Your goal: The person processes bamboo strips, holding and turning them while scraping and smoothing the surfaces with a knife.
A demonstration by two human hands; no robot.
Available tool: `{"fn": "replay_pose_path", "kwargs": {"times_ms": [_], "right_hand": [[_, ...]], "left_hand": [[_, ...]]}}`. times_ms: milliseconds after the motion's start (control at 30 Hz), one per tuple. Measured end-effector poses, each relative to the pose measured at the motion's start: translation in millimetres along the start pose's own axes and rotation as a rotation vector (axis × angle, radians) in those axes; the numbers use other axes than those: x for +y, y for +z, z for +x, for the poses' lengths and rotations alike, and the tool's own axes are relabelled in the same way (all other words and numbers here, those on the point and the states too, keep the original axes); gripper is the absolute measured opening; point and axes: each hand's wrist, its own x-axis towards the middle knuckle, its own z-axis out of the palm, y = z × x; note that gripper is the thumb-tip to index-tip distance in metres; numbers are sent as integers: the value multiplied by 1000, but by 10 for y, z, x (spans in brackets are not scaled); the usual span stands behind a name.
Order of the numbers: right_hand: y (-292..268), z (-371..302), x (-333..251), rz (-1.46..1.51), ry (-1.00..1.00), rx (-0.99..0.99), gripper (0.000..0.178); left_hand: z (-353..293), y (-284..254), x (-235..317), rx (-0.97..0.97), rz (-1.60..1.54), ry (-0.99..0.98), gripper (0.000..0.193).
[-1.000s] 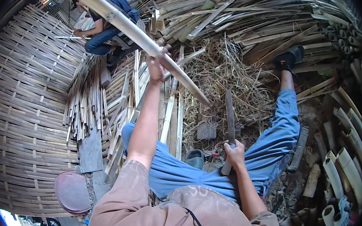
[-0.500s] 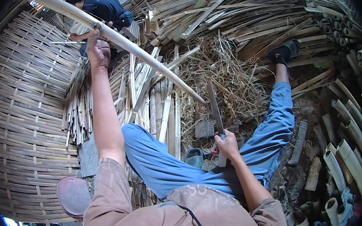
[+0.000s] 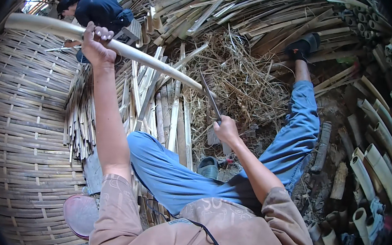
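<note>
My left hand (image 3: pixel 98 47), arm stretched out ahead, is wrapped round a pale, smooth bamboo pole (image 3: pixel 159 65). The pole slants from the upper left down to the middle, its thin end nearest my right side. In my right hand (image 3: pixel 227 129) is a long-bladed knife (image 3: pixel 211 97), its blade pointing up and left. The blade crosses the pole close to its thin end; whether the edge touches the pole I cannot tell. My fingers hide most of the knife's handle.
A pile of shavings (image 3: pixel 242 80) lies between my legs, with split bamboo strips (image 3: pixel 175 116) beside it. A woven bamboo panel (image 3: pixel 25 129) spans the left. Cut bamboo tubes (image 3: pixel 380 171) line the right. Another person (image 3: pixel 100 11) bends over at the far left. A sandal (image 3: pixel 208 167) sits near my knee.
My right hand has moved forward and left, bringing the knife blade across the pole's thin end. My left hand and the pole have shifted left, with the fingers now curled over the pole.
</note>
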Motion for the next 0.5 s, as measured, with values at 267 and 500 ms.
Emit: {"fn": "replay_pose_path", "kwargs": {"times_ms": [267, 500], "right_hand": [[333, 85, -363, -13, -100, 36, 23], [242, 251, -537, 64, -87, -22, 24]], "left_hand": [[-75, -187, 75, -95, -1, 40, 31], [-51, -499, 191, -155, 9, 77, 28]]}}
